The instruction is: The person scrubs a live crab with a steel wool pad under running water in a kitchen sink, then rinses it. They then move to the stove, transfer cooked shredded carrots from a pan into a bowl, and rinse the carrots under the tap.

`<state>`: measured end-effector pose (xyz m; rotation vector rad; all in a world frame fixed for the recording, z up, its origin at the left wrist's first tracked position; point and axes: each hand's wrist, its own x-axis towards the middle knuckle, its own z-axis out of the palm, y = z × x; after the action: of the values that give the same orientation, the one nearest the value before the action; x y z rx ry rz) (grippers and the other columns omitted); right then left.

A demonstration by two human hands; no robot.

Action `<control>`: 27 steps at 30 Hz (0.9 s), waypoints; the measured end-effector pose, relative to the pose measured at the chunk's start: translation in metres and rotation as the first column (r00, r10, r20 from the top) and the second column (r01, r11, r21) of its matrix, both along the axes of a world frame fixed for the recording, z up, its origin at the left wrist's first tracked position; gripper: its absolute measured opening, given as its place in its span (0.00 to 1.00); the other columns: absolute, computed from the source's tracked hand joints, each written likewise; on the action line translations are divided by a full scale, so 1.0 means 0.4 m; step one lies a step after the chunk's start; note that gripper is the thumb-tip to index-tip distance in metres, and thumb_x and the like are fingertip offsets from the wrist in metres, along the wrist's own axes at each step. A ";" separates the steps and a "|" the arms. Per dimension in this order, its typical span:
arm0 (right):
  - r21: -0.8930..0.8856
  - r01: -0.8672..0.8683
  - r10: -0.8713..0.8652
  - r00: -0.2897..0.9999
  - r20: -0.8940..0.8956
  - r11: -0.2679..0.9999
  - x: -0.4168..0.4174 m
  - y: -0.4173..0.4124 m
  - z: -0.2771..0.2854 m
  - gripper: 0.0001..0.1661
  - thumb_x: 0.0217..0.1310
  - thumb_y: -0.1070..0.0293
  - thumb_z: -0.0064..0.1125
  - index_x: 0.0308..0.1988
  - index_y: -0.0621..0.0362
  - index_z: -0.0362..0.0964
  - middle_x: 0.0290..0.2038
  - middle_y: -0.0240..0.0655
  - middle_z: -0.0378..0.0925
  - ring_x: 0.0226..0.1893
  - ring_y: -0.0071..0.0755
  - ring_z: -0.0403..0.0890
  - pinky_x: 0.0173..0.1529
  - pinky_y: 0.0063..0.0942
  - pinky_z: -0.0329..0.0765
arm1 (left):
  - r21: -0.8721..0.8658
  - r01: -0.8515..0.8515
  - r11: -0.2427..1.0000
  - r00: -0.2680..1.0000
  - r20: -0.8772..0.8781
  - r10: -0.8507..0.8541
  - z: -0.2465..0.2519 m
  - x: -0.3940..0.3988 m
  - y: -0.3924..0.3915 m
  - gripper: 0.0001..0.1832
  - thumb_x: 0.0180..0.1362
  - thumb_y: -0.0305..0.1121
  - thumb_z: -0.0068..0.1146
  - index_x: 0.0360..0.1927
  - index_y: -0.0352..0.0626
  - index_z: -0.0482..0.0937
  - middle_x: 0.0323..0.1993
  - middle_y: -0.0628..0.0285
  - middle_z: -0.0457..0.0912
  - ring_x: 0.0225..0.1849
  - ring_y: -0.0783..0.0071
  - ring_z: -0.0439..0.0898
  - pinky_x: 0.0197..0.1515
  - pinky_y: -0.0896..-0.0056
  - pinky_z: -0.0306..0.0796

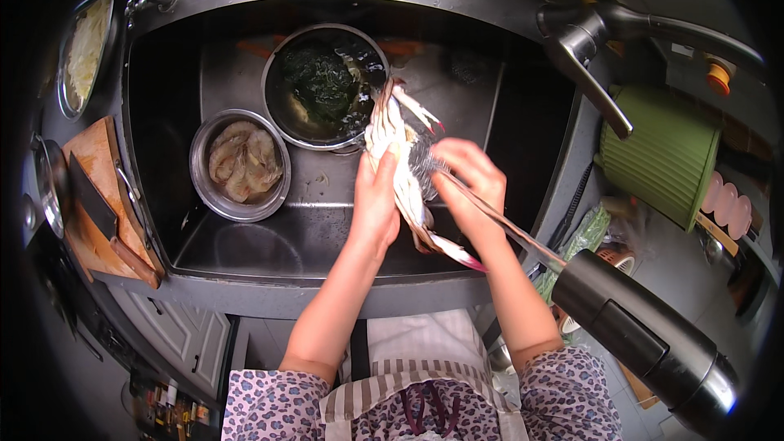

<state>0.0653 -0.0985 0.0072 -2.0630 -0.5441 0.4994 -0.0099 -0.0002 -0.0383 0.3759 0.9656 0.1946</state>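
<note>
My left hand (378, 196) grips a crab (409, 180) by its pale underside, above the sink; its legs and pink-tipped claws spread up and down. Against the crab's right side my right hand (471, 187), slightly blurred, holds a metal wire scrubber (424, 162). A stream of water (502, 217) runs from the black pull-out faucet head (643, 324) towards the scrubber. Just behind the crab stands a metal pot (267, 101) of water with dark green leafy matter. To its lower left, a metal bowl (199, 187) holds several raw shrimp (245, 162).
Left of the sink (392, 278) lie a wooden cutting board (92, 141) with a cleaver (95, 196) and a dish of pale shredded food (86, 58). The faucet lever (591, 82) overhangs the right back corner. A green ribbed container (658, 153) stands at right.
</note>
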 end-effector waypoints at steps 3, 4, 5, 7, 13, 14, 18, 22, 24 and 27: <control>0.063 0.004 -0.004 1.000 -0.005 0.998 -0.007 -0.004 -0.001 0.15 0.44 0.82 0.59 0.37 0.64 0.77 0.38 0.40 0.78 0.39 0.34 0.80 0.45 0.26 0.75 | 0.024 0.005 1.000 1.000 -0.013 -0.005 -0.008 0.002 0.002 0.14 0.66 0.32 0.45 0.52 0.37 0.66 0.48 0.59 0.75 0.48 0.76 0.75 0.50 0.71 0.71; 0.042 0.010 -0.008 0.999 -0.054 0.999 -0.048 -0.019 0.009 0.15 0.43 0.81 0.60 0.37 0.63 0.78 0.38 0.40 0.78 0.40 0.34 0.80 0.45 0.26 0.75 | 0.017 0.031 0.999 0.999 0.013 -0.031 -0.008 0.009 0.023 0.14 0.66 0.32 0.46 0.52 0.37 0.66 0.48 0.59 0.75 0.48 0.76 0.75 0.50 0.71 0.71; 0.079 -0.039 0.038 0.999 0.010 0.996 -0.066 -0.021 0.014 0.15 0.42 0.80 0.60 0.36 0.63 0.78 0.37 0.40 0.78 0.39 0.35 0.80 0.45 0.26 0.75 | 0.011 0.057 0.998 0.998 0.038 -0.058 -0.005 0.015 0.040 0.14 0.66 0.32 0.46 0.52 0.37 0.65 0.47 0.59 0.75 0.47 0.76 0.75 0.50 0.72 0.71; 0.021 0.091 -0.089 0.993 -0.081 0.996 -0.054 -0.017 0.005 0.14 0.43 0.81 0.59 0.36 0.63 0.78 0.37 0.40 0.78 0.39 0.36 0.80 0.44 0.26 0.75 | 0.046 0.057 0.997 0.998 0.014 -0.058 -0.016 0.008 0.013 0.15 0.66 0.31 0.46 0.53 0.36 0.65 0.47 0.59 0.75 0.46 0.75 0.76 0.49 0.73 0.72; 0.203 0.424 -0.323 0.862 -0.391 0.883 -0.019 -0.088 -0.005 0.12 0.50 0.81 0.59 0.39 0.69 0.75 0.39 0.38 0.77 0.42 0.30 0.78 0.51 0.25 0.73 | 0.009 0.082 0.997 0.997 -0.005 -0.082 0.006 -0.003 0.021 0.16 0.66 0.32 0.45 0.55 0.36 0.64 0.48 0.59 0.75 0.47 0.75 0.76 0.49 0.73 0.72; 0.215 0.529 -0.359 0.771 -0.526 0.821 -0.006 -0.109 -0.002 0.14 0.51 0.80 0.58 0.41 0.68 0.73 0.39 0.38 0.77 0.42 0.30 0.78 0.50 0.26 0.73 | -0.002 0.114 0.994 0.993 0.005 -0.114 0.004 -0.009 0.035 0.18 0.66 0.32 0.47 0.56 0.36 0.63 0.50 0.59 0.74 0.49 0.75 0.75 0.52 0.72 0.70; 0.252 0.646 -0.083 0.441 -0.894 0.720 0.106 -0.129 -0.020 0.19 0.52 0.70 0.53 0.44 0.71 0.69 0.41 0.48 0.77 0.42 0.43 0.80 0.52 0.38 0.76 | 0.148 0.176 0.973 0.984 0.000 -0.178 0.009 -0.022 0.036 0.21 0.64 0.32 0.50 0.58 0.35 0.62 0.53 0.58 0.72 0.54 0.74 0.71 0.58 0.71 0.64; 0.225 0.616 0.174 0.142 -0.974 0.755 0.122 -0.061 0.011 0.21 0.52 0.69 0.53 0.43 0.74 0.68 0.41 0.56 0.76 0.45 0.54 0.79 0.55 0.44 0.74 | 0.330 0.295 0.897 0.954 -0.042 -0.298 -0.007 -0.039 0.036 0.23 0.62 0.32 0.53 0.58 0.35 0.63 0.52 0.58 0.73 0.54 0.74 0.71 0.57 0.72 0.65; 0.216 0.607 0.182 0.119 -0.976 0.765 0.134 -0.059 0.007 0.21 0.52 0.69 0.53 0.43 0.74 0.68 0.41 0.57 0.76 0.45 0.55 0.78 0.54 0.44 0.74 | 0.348 0.324 0.880 0.943 -0.046 -0.329 -0.017 -0.051 0.041 0.23 0.62 0.32 0.54 0.57 0.34 0.63 0.52 0.58 0.73 0.54 0.74 0.71 0.57 0.72 0.64; 0.166 0.623 0.119 0.117 -0.986 0.764 0.149 -0.074 -0.009 0.20 0.52 0.69 0.53 0.44 0.71 0.69 0.41 0.53 0.77 0.45 0.51 0.79 0.54 0.43 0.74 | 0.347 0.321 0.881 0.945 -0.058 -0.321 -0.006 -0.059 0.042 0.23 0.62 0.32 0.54 0.57 0.34 0.63 0.52 0.58 0.73 0.53 0.75 0.71 0.57 0.72 0.64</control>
<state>0.1250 -0.1281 0.0035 -0.7788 0.5151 1.1563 -0.0335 0.0165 -0.0406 0.8611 0.8519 0.0628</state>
